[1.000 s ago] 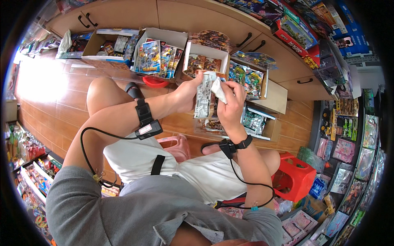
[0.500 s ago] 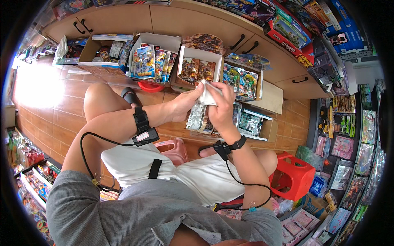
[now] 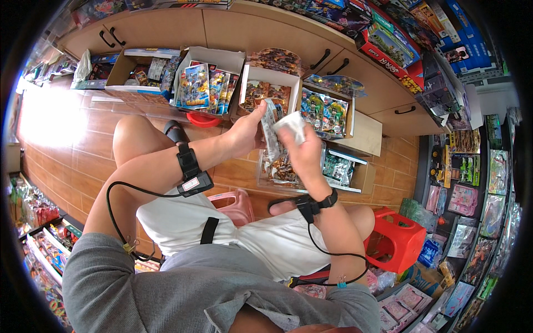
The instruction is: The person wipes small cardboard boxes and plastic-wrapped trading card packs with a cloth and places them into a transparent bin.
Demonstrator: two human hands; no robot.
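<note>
In my left hand (image 3: 248,131) is a silvery plastic packet (image 3: 270,133), held nearly on edge with the thumb at its top. A crumpled white cloth (image 3: 292,126) is gripped by my right hand (image 3: 304,154), close beside the packet's right face; motion blurs those fingers a little. Whether cloth and packet touch, I cannot tell. Below my hands lies a clear tray (image 3: 268,180) with shiny brown packets in it. Just beyond them stands a white open box (image 3: 284,76) holding orange-brown packets.
Open boxes of toy packets line the cabinet (image 3: 250,36), including a white carton (image 3: 225,55) and a box of green-figured packs (image 3: 326,111). A red stool (image 3: 397,238) stands right, a pink stool (image 3: 243,205) between my legs. Packed shelves (image 3: 477,222) rise at the right.
My right hand has drawn the cloth down and right, off the packet's top. The packet has turned from lying flatter to nearly on edge, uncovering the tray below.
</note>
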